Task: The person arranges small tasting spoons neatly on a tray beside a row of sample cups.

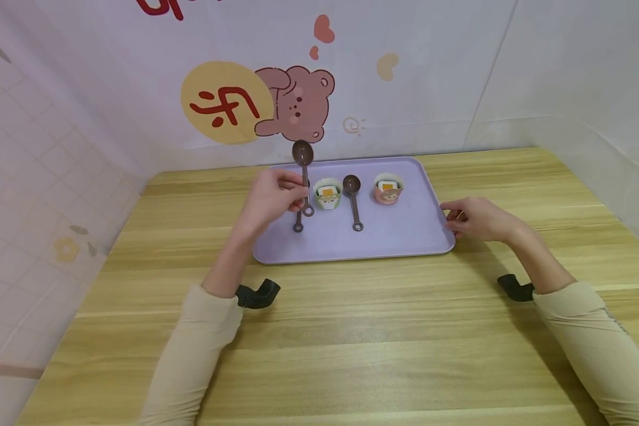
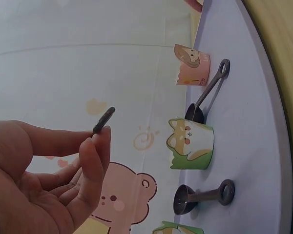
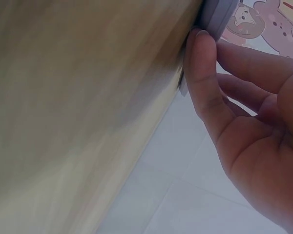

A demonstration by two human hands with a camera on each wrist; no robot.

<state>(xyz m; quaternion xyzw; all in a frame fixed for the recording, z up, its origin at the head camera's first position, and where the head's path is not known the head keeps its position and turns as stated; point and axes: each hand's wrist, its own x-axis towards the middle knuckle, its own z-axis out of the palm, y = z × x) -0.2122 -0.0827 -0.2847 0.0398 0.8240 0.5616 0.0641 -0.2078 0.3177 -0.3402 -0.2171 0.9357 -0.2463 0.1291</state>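
My left hand [image 1: 277, 195] pinches the handle of a dark brown measuring spoon [image 1: 303, 154], holding it above the left part of the lilac tray [image 1: 404, 239] with its bowl toward the wall. Below it on the tray lies another measuring spoon [image 2: 207, 196], mostly covered by the hand in the head view. A third measuring spoon [image 1: 354, 207] lies between a green animal-print paper cup [image 1: 328, 202] and a pink paper cup [image 1: 387, 196]. White pieces with orange squares show inside both cups. At the tray's right rim, my right hand [image 1: 481, 219] grips the edge between thumb and fingers.
The tray stands on a wood-grain table [image 1: 351, 331], close to the back wall with a printed bear [image 1: 303, 106]. Part of another green cup [image 2: 178, 228] shows low in the left wrist view. Black curved pieces [image 1: 258, 294] stick out at both wrists.
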